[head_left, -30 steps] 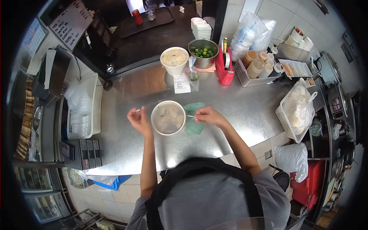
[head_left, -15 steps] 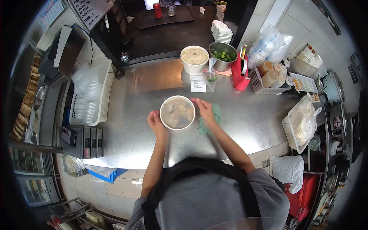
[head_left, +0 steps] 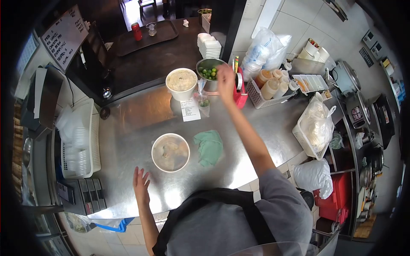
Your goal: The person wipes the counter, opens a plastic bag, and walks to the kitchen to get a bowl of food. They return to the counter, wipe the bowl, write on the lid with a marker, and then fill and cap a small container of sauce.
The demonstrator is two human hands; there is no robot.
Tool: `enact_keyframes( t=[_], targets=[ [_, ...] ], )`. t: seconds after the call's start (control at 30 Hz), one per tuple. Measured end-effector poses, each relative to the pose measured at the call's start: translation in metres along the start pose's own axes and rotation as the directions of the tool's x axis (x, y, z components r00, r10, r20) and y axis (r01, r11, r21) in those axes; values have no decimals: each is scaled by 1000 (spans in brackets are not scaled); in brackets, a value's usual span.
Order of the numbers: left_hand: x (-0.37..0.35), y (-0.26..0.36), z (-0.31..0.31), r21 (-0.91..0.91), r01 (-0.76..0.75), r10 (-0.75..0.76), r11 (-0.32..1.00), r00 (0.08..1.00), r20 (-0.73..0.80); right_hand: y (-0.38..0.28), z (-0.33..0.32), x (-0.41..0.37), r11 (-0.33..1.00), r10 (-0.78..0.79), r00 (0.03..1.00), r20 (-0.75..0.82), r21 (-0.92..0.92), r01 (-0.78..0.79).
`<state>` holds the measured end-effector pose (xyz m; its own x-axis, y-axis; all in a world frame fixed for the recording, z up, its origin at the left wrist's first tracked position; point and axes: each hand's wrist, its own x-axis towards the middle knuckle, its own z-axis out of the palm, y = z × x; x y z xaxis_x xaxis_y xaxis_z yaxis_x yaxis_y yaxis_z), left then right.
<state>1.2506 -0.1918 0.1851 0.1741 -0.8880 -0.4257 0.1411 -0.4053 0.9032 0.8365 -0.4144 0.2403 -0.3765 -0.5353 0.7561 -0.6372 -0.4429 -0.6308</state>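
Note:
A round white takeout bowl (head_left: 159, 156) with a clear lid stands on the steel counter, and neither hand touches it. To its lower left is my left hand (head_left: 141, 184), open, fingers apart and holding nothing. My right hand (head_left: 226, 82) is stretched forward between the steel bowl of limes (head_left: 206, 72) and the red tape dispenser (head_left: 241, 97), covering part of both. Its fingers are blurred, so I cannot see whether they grip anything. A larger lidded white tub (head_left: 181, 87) sits left of the limes. Near it lie a printed receipt (head_left: 190, 111) and a small clear bag (head_left: 203, 104).
A green cloth (head_left: 209, 147) lies right of the takeout bowl. Sauce bottles fill a white basket (head_left: 267, 102) at the right, near another basket with a plastic bag (head_left: 319, 126). Clear lids are stacked in a basket (head_left: 95, 141) at the left.
My right hand has left the takeout bowl's side and reached forward to the tape dispenser. My left hand has drawn away from the bowl and opened. The view has turned and shifted right.

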Motion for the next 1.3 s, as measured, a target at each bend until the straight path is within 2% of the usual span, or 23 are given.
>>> enact_keyframes(
  t=[0.03,0.07,0.1,0.13,0.17,0.2,0.27,0.33,0.37,0.43,0.53,0.63,0.7,0.77,0.87,0.9,0.97,1.03,1.1,1.17,1.23,1.27,1.3],
  targets=[
    [-5,9,0,20,-39,40,999,999,-9,47,6,25,957,-50,989,-138,-291,8],
    [-8,17,2,38,-81,81,996,997,-18,93,12,42,898,160,968,-193,-379,-224],
    [-14,26,7,51,-119,119,992,993,-12,112,5,60,784,434,895,-105,-445,-432],
    [-19,38,16,63,-155,156,986,988,-7,145,4,68,751,413,908,-67,-540,-381],
    [-20,44,26,74,-191,192,979,981,-4,166,-2,77,734,558,826,77,-511,-448],
    [-19,46,33,79,-229,227,970,973,33,161,-9,84,722,609,791,59,-454,-522],
    [-15,44,47,90,-294,286,951,954,96,154,-20,84,871,267,964,-18,-424,-249],
    [-15,47,71,135,-481,447,866,867,219,78,-36,74,911,-235,969,-71,-365,194],
    [-18,52,87,142,-541,496,829,829,260,47,-40,62,985,-68,998,4,-157,67],
    [-29,68,123,196,-652,565,732,742,361,-34,-49,22,940,189,941,282,224,-256],
    [-47,74,162,2,-506,450,862,767,457,-137,-59,-37,649,198,754,627,492,-580],
    [-48,78,160,-37,-223,171,974,621,765,-188,-59,-64,342,238,728,643,646,-683],
    [-55,78,154,-118,-136,176,984,599,782,-205,-66,-76,-118,145,557,818,574,-811],
    [-68,83,145,-144,47,90,989,577,812,-199,-60,-102,-224,-37,378,925,361,-905],
    [-79,65,135,-79,42,42,996,562,826,-198,-58,-108,-447,-195,244,950,136,-884],
    [-84,64,136,-137,-49,138,989,617,775,-203,-59,-108,-421,-133,218,967,144,-895],
    [-90,65,132,8,-390,290,921,697,655,-218,-61,-103,-377,-6,171,985,156,-913],
    [-93,57,123,272,-635,429,723,721,544,-225,-62,-85,-382,537,84,839,331,-863],
    [-95,41,98,596,-700,551,395,699,456,-185,-70,-44,-428,245,594,766,635,-643],
    [-77,44,78,583,-351,284,733,936,206,-169,-67,-25,-262,86,792,604,781,-567],
    [-24,-6,53,381,-327,336,865,941,44,-195,-55,-40,-97,299,645,703,695,-712],
    [-12,-14,53,161,-251,250,954,968,26,-209,-47,-51,-28,410,565,716,629,-777],
    [-3,-20,53,-68,-161,164,985,986,30,-197,-36,-69,-63,346,516,783,569,-820]
  ],
)
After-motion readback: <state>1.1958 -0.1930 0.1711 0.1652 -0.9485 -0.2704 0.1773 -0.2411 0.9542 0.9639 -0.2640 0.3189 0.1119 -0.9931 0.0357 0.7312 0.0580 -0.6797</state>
